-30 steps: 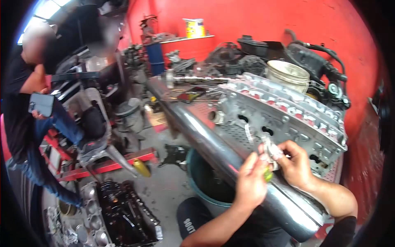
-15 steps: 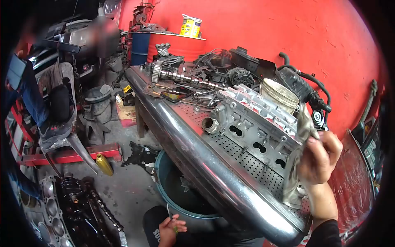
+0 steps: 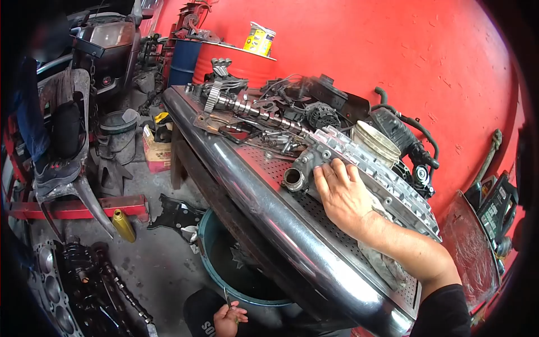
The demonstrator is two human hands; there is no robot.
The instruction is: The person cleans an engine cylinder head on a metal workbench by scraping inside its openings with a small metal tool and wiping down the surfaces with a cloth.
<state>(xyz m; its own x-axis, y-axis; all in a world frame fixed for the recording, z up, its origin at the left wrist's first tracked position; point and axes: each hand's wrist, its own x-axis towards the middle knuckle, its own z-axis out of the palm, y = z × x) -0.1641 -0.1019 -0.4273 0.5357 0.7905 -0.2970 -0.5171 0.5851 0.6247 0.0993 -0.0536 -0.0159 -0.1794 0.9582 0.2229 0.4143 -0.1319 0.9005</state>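
On the worktop (image 3: 258,160), a plate punched with small round holes and edged by a fat, glossy metal roll, lies a cylinder head (image 3: 387,185), long, boxy and ridged in dull grey cast metal. A stubby round pipe (image 3: 293,178) opens at its near-left end. The right hand (image 3: 342,194) rests on its side, fingers slightly bent; a crumpled greyish cloth (image 3: 387,269) shows beneath the forearm, and whether the fingers grip any of it I cannot tell. Low beside the rounded rim of a teal tub (image 3: 264,302), the left hand (image 3: 229,321) curls loosely around a slender piece (image 3: 226,295), too small to identify. Behind the casting stand a stained, off-white bucket (image 3: 375,143) and, further left, a shiny lobed camshaft (image 3: 261,113).
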